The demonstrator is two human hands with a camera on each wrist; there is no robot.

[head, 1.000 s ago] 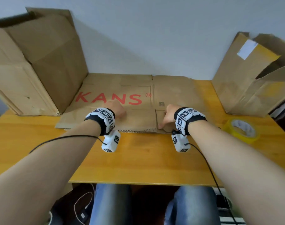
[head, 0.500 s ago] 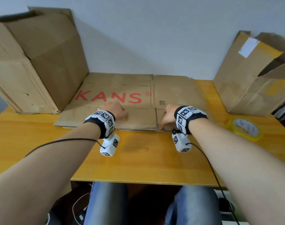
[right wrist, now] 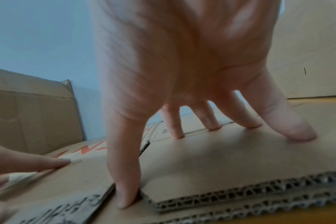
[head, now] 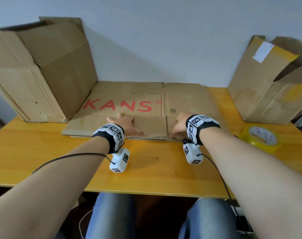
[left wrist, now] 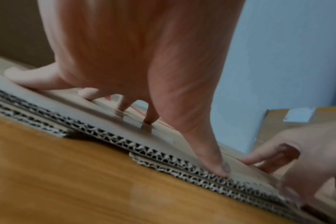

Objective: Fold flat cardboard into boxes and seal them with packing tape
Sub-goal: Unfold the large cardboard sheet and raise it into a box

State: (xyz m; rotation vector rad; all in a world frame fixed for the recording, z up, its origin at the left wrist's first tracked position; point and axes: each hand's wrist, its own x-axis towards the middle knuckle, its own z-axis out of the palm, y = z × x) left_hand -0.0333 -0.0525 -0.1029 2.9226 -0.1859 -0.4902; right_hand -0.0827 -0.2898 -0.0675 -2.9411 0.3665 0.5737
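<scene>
A flat cardboard sheet point(head: 129, 94) with red "KANS" lettering lies on the wooden table point(head: 155, 171), against the wall. My left hand point(head: 127, 125) rests on its near left flap with the fingers spread. The left thumb point(left wrist: 211, 159) presses down at the corrugated front edge point(left wrist: 125, 139). My right hand point(head: 180, 125) stands on the near right flap point(right wrist: 230, 159) on spread fingertips. Its thumb point(right wrist: 125, 181) sits in the slot between the two flaps. Neither hand grips anything. A yellow roll of packing tape point(head: 260, 138) lies to the right of my right wrist.
A large open cardboard box point(head: 35, 75) stands at the back left, touching the sheet's left end. Another open box point(head: 267, 87) with yellow tape and a white label stands at the back right. Cables trail from both wrists over the table's front.
The left hand's fingers have spread out flatter on the flap. The right hand has stayed in place. The head view has shifted slightly.
</scene>
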